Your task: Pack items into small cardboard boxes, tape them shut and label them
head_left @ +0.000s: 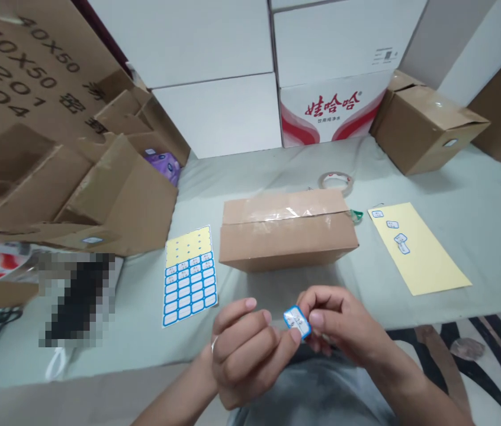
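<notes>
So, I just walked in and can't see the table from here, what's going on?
A person is pinching a small blue-bordered label in their right hand, with their left hand touching its lower edge. On the table, a label sheet has bare yellow backing across its upper rows. A taped cardboard box sits ahead of the hands, a tape roll behind it, and a yellow sheet with four labels stuck on lies to the right.

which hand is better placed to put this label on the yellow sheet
Probably the right hand: its fingers grip the small white blue-bordered label, and it sits nearer the long yellow paper sheet than the left hand.
</notes>
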A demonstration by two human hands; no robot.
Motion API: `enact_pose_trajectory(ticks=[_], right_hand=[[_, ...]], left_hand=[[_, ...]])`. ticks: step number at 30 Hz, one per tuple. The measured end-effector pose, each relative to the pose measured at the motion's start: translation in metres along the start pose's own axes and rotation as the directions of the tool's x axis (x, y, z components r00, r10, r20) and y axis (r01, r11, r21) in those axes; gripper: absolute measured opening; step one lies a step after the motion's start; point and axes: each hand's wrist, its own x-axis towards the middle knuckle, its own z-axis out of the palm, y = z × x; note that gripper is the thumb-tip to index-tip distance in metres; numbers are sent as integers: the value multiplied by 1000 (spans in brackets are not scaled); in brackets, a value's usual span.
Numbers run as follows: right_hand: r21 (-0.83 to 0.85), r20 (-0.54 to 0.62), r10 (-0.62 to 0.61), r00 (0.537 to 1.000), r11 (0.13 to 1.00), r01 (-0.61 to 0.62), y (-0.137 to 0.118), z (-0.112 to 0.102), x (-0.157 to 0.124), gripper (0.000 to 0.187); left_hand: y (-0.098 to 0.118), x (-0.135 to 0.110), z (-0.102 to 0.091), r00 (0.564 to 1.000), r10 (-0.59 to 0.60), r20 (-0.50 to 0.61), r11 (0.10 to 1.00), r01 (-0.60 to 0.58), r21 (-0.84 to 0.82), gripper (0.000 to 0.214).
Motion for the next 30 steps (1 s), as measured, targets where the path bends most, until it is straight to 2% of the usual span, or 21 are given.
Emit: enact_pose_trajectory(ticks=[3,5,6,8,10,12,13,14,15,17,18,20,22,26,28,30], right_hand=[[-75,-19,-42,999,996,41,-7,-11,-12,38],[-204,-49,-142,989,970,129,-16,-18,-21,31],[-312,-45,-213,976,931,189,-22,-21,-25,26],[-568,24,-359,933,763,308,-35,-29,-34,13],[-777,152,-451,879,496,388,-45,-38,-43,10],[-872,260,-491,832,250,420,-51,-46,-49,12],[-889,286,-515,808,173,424,-54,-50,-51,13],[-891,291,-551,782,143,432,-55,-54,-51,12],[-881,272,-596,755,162,445,-57,-57,-51,10],[-826,182,-656,732,302,476,-60,-64,-50,8],[-783,129,-657,743,392,483,-61,-67,-50,7],[-694,50,-596,801,556,457,-64,-72,-50,4],[-622,6,-538,843,658,424,-67,-77,-50,2],[-556,-40,-501,865,730,397,-80,-97,-40,8],[-594,-48,-485,873,716,365,-90,-113,-24,10],[-671,-29,-488,872,656,344,-100,-130,-3,10]], left_hand=[[8,8,11,999,24,38,1000,-23,-6,20],[10,15,17,995,48,84,995,-41,-88,11],[11,19,20,992,51,119,988,-33,-151,6],[14,29,26,968,28,250,968,37,-250,19],[19,40,31,921,-22,390,956,133,-261,18],[25,50,37,879,-53,474,955,183,-233,10],[28,54,40,869,-62,490,955,194,-223,11],[30,58,44,867,-70,494,954,203,-221,12],[32,61,47,867,-80,493,953,212,-218,13],[35,66,54,861,-111,496,948,242,-208,12],[36,68,58,859,-128,496,943,260,-207,12],[39,72,66,861,-154,485,932,290,-218,13],[42,74,73,865,-174,470,920,313,-235,14],[42,70,80,856,-181,485,905,338,-257,14],[35,63,78,863,-236,447,900,367,-234,25],[24,55,72,864,-290,411,895,397,-204,47]])
